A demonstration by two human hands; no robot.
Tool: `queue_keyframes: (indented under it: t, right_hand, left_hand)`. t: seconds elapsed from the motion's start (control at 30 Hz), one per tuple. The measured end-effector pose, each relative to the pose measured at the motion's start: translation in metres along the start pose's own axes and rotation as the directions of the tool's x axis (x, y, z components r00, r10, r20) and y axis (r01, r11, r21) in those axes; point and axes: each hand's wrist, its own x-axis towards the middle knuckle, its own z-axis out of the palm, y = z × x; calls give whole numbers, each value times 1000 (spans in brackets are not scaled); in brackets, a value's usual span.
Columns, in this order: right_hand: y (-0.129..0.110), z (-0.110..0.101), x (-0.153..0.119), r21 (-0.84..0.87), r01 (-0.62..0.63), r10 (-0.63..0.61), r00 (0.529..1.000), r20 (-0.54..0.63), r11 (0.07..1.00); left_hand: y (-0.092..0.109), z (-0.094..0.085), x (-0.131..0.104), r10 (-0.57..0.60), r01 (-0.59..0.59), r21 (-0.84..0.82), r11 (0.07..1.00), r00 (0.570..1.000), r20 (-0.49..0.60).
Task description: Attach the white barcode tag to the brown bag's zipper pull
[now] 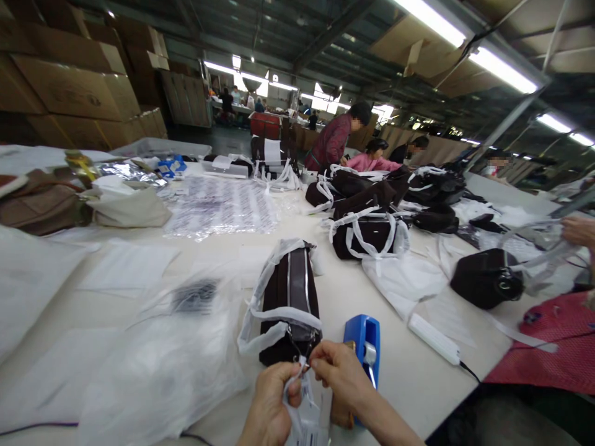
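Observation:
A dark brown handbag point(274, 291) with a grey zipped top lies lengthwise in front of me. Its handles point(260, 331) are wrapped in white padding. Just off its near end, my left hand point(272, 399) is closed around a thin white strip point(297, 406), thumb and forefinger pinched. My right hand point(341, 375) meets it there, fingertips pinched together by the strip's upper end; what they grip is too small to make out. Below the hands hangs a clear plastic piece with a printed label point(311, 427). A blue tape dispenser point(362, 331) stands right beside my right hand.
Clear plastic bags point(171, 365) cover the table's left front. More dark bags point(367, 235) with wrapped handles lie beyond. A white power strip point(434, 337) sits at right, near a co-worker's hand point(579, 230) and a black bag point(486, 279). Cartons point(79, 96) are stacked back left.

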Motion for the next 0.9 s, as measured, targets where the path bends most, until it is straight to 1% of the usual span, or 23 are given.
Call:
queue_keyframes:
  t: [0.07,0.17,0.23,0.3,0.33,0.4,0.47,0.5,0.6,0.67,0.73,0.8,0.83,0.9]
  right_hand:
    - [2,2,-4,-62,63,-66,997,-47,996]
    - [6,5,-8,-115,110,-123,987,-104,987]
    - [10,8,-10,-117,123,-139,980,-142,986]
    - [17,14,-9,-73,123,-135,974,-185,990]
    - [21,18,-7,-5,121,-120,974,-192,993]
    - [28,27,-4,229,108,-68,982,-176,967]
    - [33,36,-2,482,70,-1,990,-142,873]
    - [34,40,-1,576,48,31,992,-126,816]
    - [33,45,0,726,-3,91,992,-82,688]
    - [31,44,1,756,-26,109,992,-59,654]
    - [28,42,3,743,-39,125,990,-61,669]
    - [24,41,6,700,-47,138,987,-76,713]
    - [22,41,8,675,-53,144,986,-80,736]
    - [20,41,10,623,-70,157,984,-86,779]
  left_hand:
    - [2,-1,0,-49,49,-8,999,999,9]
    - [5,0,-1,-102,102,-7,995,994,30]
    - [7,0,-2,-153,154,-11,988,987,43]
    - [7,2,-2,-224,226,-27,974,973,59]
    - [7,3,-2,-261,264,-39,964,963,67]
    - [6,6,-3,-320,326,-69,943,944,85]
    - [6,9,-6,-349,358,-103,928,932,99]
    - [6,11,-7,-356,366,-118,923,929,102]
    - [7,14,-11,-350,361,-159,919,932,96]
    - [8,14,-12,-345,354,-172,919,935,85]
    - [8,12,-13,-341,349,-174,921,937,75]
    - [7,10,-13,-310,315,-158,936,949,55]
    - [6,9,-14,-276,279,-145,949,960,39]
    - [2,7,-15,-143,142,-78,987,990,-1]
